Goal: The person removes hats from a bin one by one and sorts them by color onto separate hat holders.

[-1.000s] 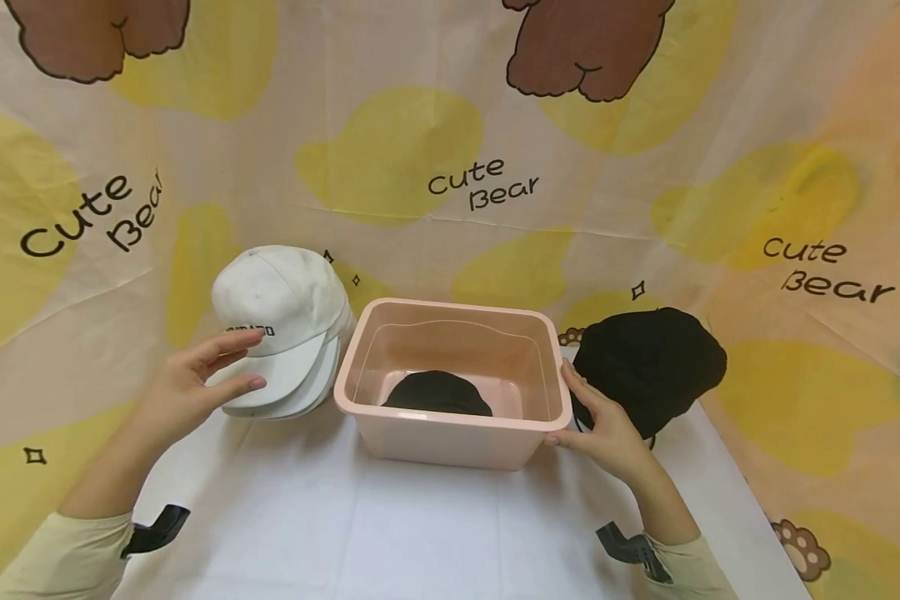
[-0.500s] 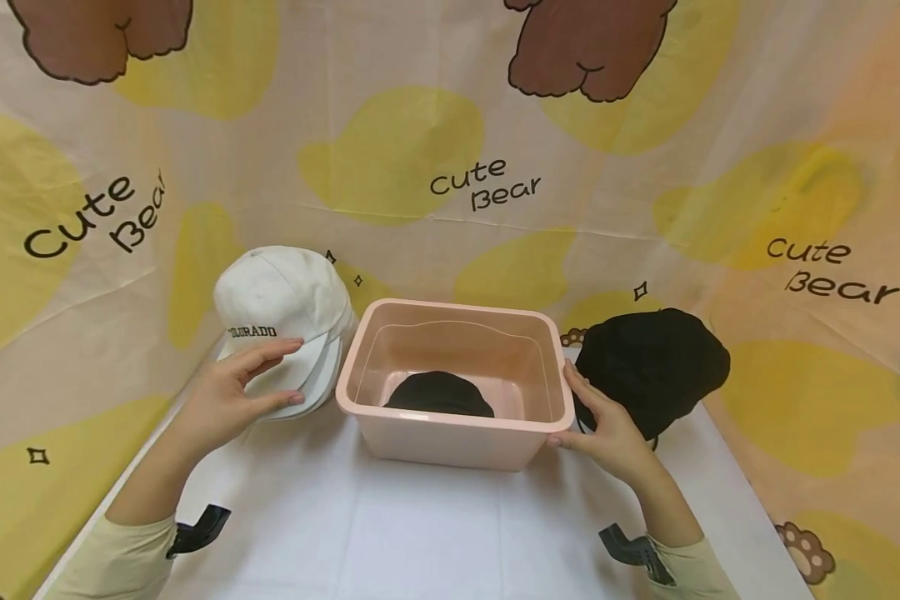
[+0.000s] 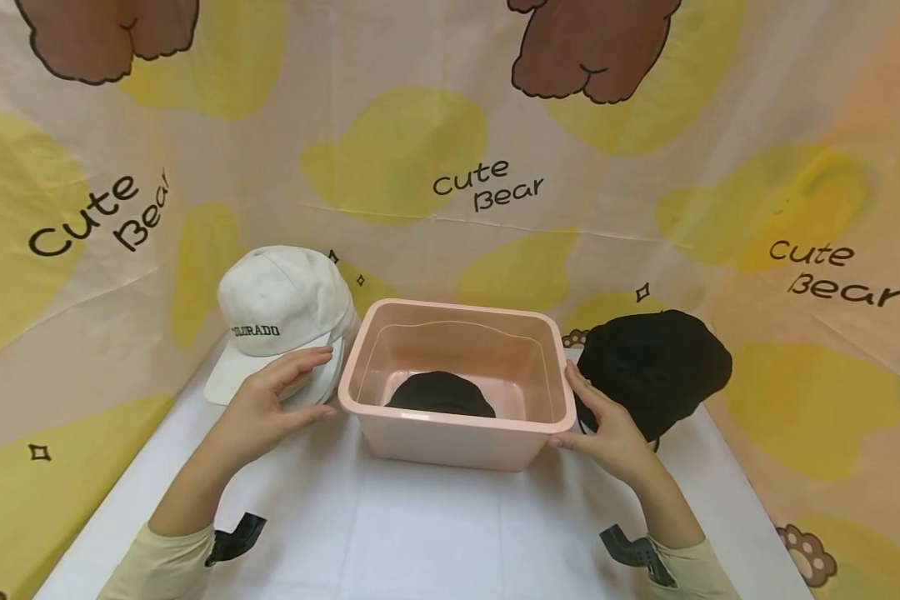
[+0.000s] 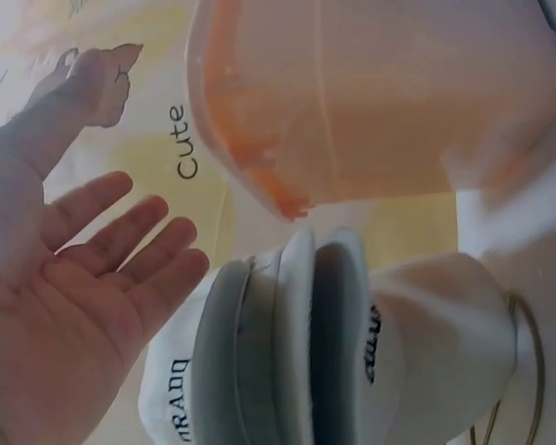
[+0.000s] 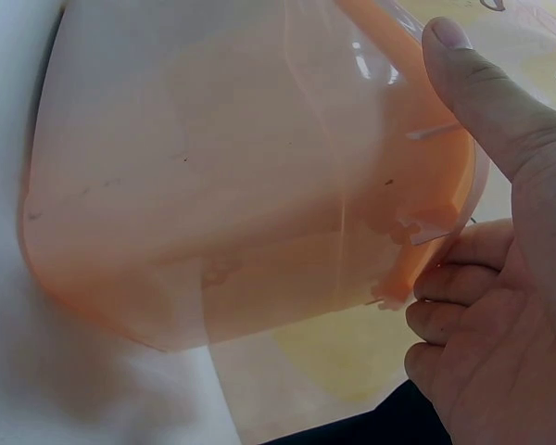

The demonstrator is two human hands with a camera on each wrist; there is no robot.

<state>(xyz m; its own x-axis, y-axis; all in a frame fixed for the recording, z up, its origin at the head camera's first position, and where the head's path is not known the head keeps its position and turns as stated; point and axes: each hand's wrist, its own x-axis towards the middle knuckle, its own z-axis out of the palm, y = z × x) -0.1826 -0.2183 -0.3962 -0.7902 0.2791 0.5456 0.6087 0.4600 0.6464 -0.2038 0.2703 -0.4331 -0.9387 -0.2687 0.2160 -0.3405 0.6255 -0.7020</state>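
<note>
A pink plastic bin stands mid-table, with a black cap inside, partly hidden by the front wall. My right hand holds the bin's front right corner, thumb at the front and fingers along the side, just under the rim. My left hand is left of the bin, fingers apart and nothing in them, overlapping the brims of stacked white caps in the head view. The top cap reads "COLORADO". In the left wrist view the palm faces the camera beside the stacked brims.
A black cloth hat with a thin cord lies right of the bin, close behind my right hand. A white cloth covers the table. A printed "Cute Bear" curtain hangs right behind and at both sides.
My left hand has moved right across the front of the white caps toward the bin's left side, uncovering the lettering. My right hand has stayed at the bin's corner.
</note>
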